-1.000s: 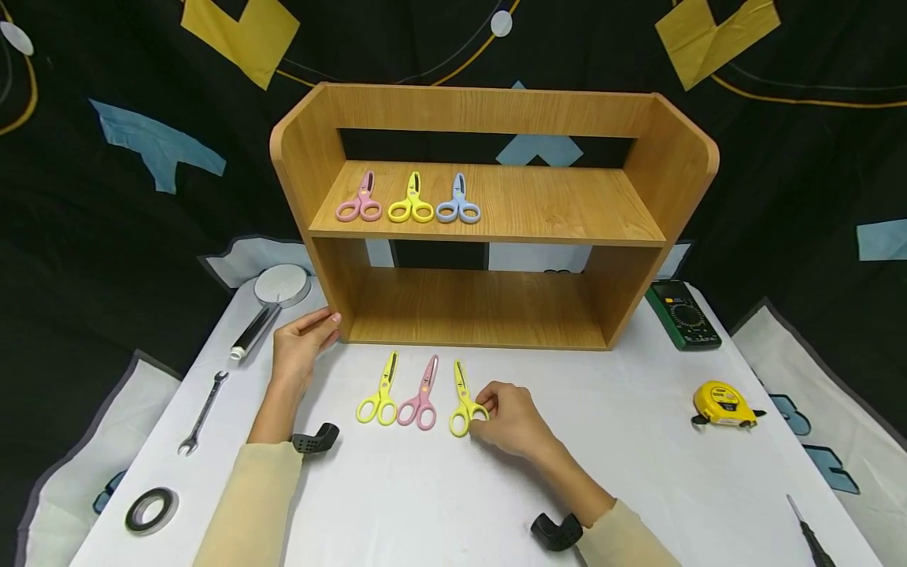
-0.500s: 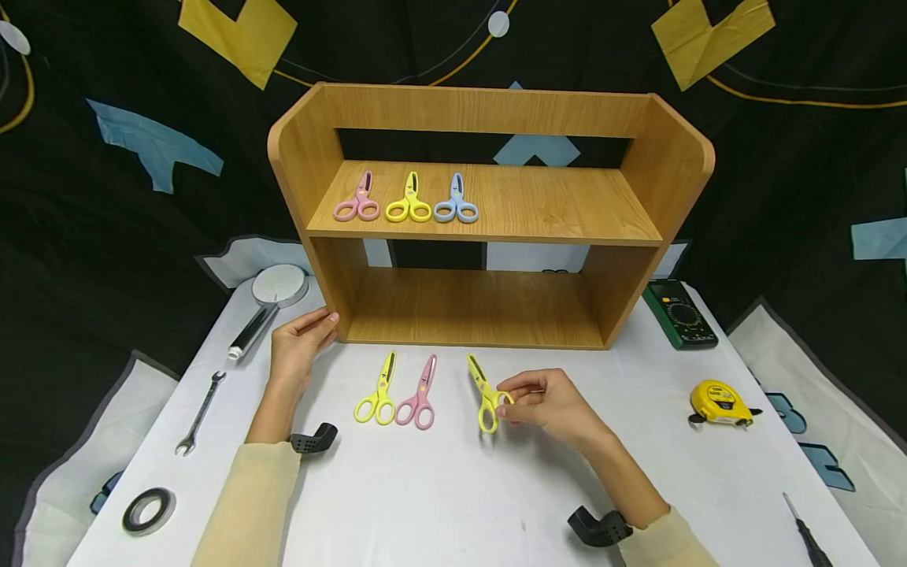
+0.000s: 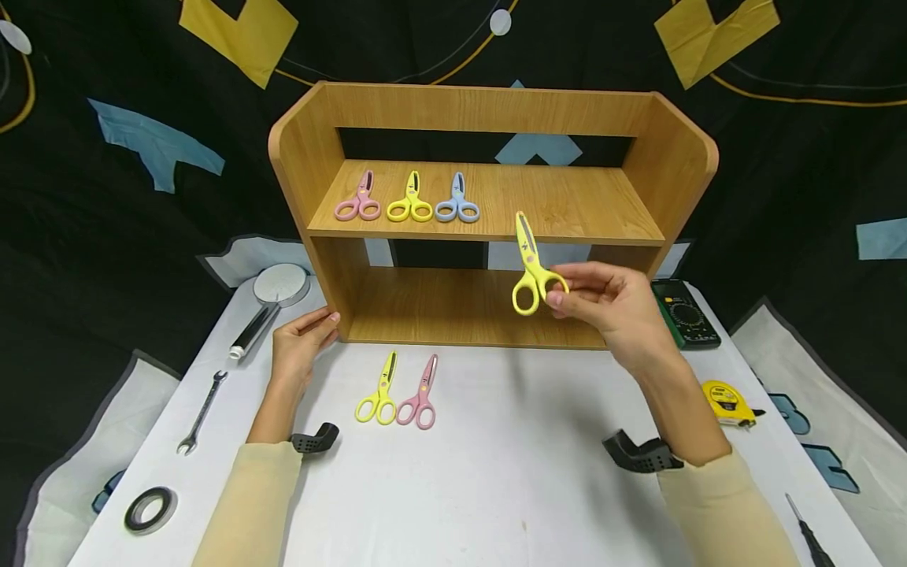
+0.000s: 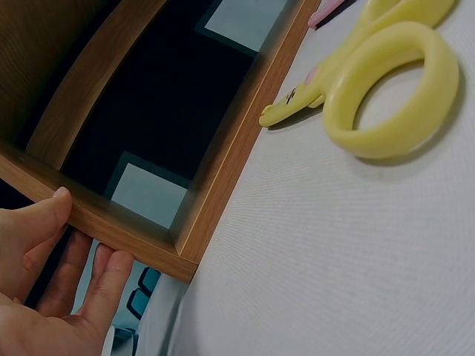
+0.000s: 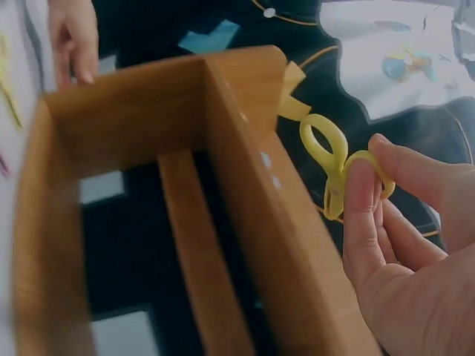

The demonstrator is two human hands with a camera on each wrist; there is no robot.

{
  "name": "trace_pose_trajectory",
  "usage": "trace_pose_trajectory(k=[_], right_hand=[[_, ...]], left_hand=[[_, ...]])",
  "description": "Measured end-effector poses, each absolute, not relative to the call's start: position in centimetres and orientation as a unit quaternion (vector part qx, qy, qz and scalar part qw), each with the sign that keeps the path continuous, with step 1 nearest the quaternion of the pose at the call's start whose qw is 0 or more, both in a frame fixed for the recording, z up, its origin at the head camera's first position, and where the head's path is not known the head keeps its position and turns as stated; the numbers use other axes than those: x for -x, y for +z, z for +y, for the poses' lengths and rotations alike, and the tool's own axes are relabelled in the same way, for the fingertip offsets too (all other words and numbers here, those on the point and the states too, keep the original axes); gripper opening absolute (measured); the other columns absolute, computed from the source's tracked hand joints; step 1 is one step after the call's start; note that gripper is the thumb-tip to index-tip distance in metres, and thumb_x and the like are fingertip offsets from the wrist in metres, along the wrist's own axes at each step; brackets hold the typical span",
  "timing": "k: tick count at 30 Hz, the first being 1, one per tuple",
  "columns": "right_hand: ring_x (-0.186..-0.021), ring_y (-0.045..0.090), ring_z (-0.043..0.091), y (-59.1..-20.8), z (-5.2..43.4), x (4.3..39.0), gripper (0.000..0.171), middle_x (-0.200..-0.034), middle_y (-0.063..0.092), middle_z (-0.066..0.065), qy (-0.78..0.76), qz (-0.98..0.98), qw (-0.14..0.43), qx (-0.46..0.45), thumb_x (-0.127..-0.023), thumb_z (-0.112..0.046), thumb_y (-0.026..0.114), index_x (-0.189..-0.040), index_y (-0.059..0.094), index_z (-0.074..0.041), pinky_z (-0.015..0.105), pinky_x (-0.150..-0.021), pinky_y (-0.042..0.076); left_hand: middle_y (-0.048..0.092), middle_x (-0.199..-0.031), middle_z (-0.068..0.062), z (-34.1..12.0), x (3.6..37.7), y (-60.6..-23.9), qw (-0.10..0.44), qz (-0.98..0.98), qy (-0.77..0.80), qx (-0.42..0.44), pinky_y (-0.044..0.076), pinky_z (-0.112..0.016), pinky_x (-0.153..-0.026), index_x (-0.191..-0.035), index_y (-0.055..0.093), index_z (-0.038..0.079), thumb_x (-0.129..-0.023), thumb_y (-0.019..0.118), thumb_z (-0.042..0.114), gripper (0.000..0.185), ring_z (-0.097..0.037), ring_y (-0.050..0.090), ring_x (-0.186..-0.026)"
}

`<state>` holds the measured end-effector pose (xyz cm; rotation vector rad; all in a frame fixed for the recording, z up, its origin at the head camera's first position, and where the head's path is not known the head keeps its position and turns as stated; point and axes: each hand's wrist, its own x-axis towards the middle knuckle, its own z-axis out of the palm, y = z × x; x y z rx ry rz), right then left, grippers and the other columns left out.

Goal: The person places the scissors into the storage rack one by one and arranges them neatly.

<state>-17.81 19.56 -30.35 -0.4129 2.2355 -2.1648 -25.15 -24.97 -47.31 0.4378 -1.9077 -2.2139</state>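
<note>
My right hand point(image 3: 602, 299) pinches a yellow pair of scissors point(image 3: 530, 268) by one handle ring, blades up, in the air in front of the wooden shelf point(image 3: 489, 102), level with its upper board's front edge. In the right wrist view the yellow scissors point(image 5: 326, 156) sit between thumb and fingers beside the shelf's side wall point(image 5: 252, 208). My left hand point(image 3: 301, 342) rests with straight fingers against the shelf's lower left corner point(image 4: 141, 245). A yellow pair point(image 3: 379, 390) and a pink pair point(image 3: 420, 394) lie on the white table. Pink point(image 3: 359, 198), yellow point(image 3: 410, 199) and blue point(image 3: 457, 200) scissors lie on the upper board.
A shower head point(image 3: 272, 295), wrench point(image 3: 201, 413) and tape roll point(image 3: 150, 509) lie to the left. A green multimeter point(image 3: 683, 315), yellow tape measure point(image 3: 728, 400) and screwdriver point(image 3: 808, 531) lie to the right. Black patterned cloth hangs behind.
My right hand has lifted the yellow scissors off the table and carried them up and to the right, up to the shelf's upper board. The left hand has stayed put.
</note>
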Motion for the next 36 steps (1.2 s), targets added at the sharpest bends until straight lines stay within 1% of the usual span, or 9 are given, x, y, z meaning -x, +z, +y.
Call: trace_pose_trajectory(k=[8,12,17,19,21,24,27,32,36], right_hand=[[-0.088,0.075,0.015,-25.5,18.0,23.6,0.045,-0.106,0.071,0.005,-0.642,0.761,-0.035,0.091,-0.088,-0.015,0.083,-0.128,0.07,-0.002,0.023,-0.081,0.066],[-0.09,0.074,0.013,-24.6,17.3,26.7,0.047,-0.109,0.069,0.003,-0.618,0.783,-0.025,0.057,-0.088,-0.017,0.082,-0.131,0.069,-0.004,0.021,-0.08,0.065],[-0.088,0.073,0.011,-24.6,16.7,29.2,0.044,-0.107,0.069,0.002,-0.594,0.803,-0.023,0.047,-0.089,-0.016,0.081,-0.129,0.07,-0.003,0.019,-0.078,0.065],[-0.09,0.069,0.009,-24.9,16.6,29.8,0.042,-0.106,0.068,0.002,-0.553,0.831,-0.039,0.055,-0.091,-0.021,0.081,-0.128,0.071,-0.003,0.015,-0.077,0.063],[-0.094,0.066,0.013,-25.3,16.5,30.2,0.041,-0.108,0.068,0.005,-0.5,0.861,-0.062,0.072,-0.093,-0.027,0.079,-0.126,0.072,-0.003,0.016,-0.078,0.059],[-0.099,0.062,0.019,-26.0,16.5,30.5,0.042,-0.111,0.07,0.01,-0.394,0.907,-0.104,0.105,-0.096,-0.035,0.075,-0.124,0.073,-0.004,0.024,-0.078,0.053],[-0.1,0.062,0.026,-26.4,16.4,30.6,0.043,-0.113,0.071,0.016,-0.333,0.923,-0.128,0.141,-0.1,-0.036,0.07,-0.126,0.071,-0.002,0.032,-0.08,0.052],[-0.099,0.056,0.027,-26.9,16.1,30.5,0.043,-0.113,0.068,0.017,-0.3,0.932,-0.131,0.156,-0.102,-0.035,0.067,-0.129,0.069,-0.001,0.033,-0.076,0.047],[-0.103,0.057,0.028,-27.0,16.1,30.2,0.045,-0.117,0.067,0.018,-0.302,0.931,-0.125,0.162,-0.101,-0.034,0.068,-0.13,0.068,0.0,0.036,-0.081,0.051]], left_hand=[[0.076,-0.095,0.008,-25.1,25.1,-47.4,0.094,-0.631,-0.756,-0.149,0.063,-0.03,-0.093,-0.131,0.067,-0.004,-0.087,0.083,0.01,0.049,-0.007,0.074,-0.092],[0.076,-0.094,0.008,-25.2,25.2,-47.5,0.092,-0.63,-0.756,-0.152,0.062,-0.031,-0.094,-0.13,0.067,-0.004,-0.087,0.084,0.01,0.048,-0.004,0.073,-0.088],[0.076,-0.095,0.009,-25.1,25.2,-47.5,0.088,-0.643,-0.746,-0.153,0.063,-0.029,-0.094,-0.132,0.067,-0.003,-0.088,0.084,0.012,0.05,-0.004,0.072,-0.091],[0.075,-0.097,0.01,-25.1,25.2,-47.5,0.089,-0.65,-0.74,-0.152,0.063,-0.029,-0.094,-0.133,0.067,-0.003,-0.088,0.083,0.013,0.05,-0.004,0.072,-0.092],[0.075,-0.098,0.009,-25.2,25.1,-47.4,0.09,-0.654,-0.736,-0.153,0.063,-0.029,-0.095,-0.133,0.067,-0.002,-0.089,0.083,0.013,0.049,-0.005,0.072,-0.094],[0.075,-0.099,0.01,-25.1,25.1,-47.4,0.091,-0.659,-0.731,-0.153,0.062,-0.029,-0.095,-0.134,0.066,-0.002,-0.089,0.083,0.015,0.05,-0.004,0.072,-0.095],[0.075,-0.099,0.009,-25.1,25.1,-47.4,0.092,-0.655,-0.735,-0.151,0.063,-0.029,-0.095,-0.133,0.066,-0.002,-0.089,0.083,0.015,0.05,-0.005,0.072,-0.094],[0.075,-0.098,0.008,-25.2,25.1,-47.5,0.092,-0.654,-0.737,-0.146,0.063,-0.028,-0.093,-0.133,0.066,-0.003,-0.089,0.083,0.015,0.05,-0.005,0.073,-0.094],[0.075,-0.099,0.008,-25.3,25.1,-47.5,0.091,-0.654,-0.737,-0.146,0.062,-0.029,-0.095,-0.134,0.066,-0.002,-0.089,0.083,0.015,0.051,-0.005,0.073,-0.094]])
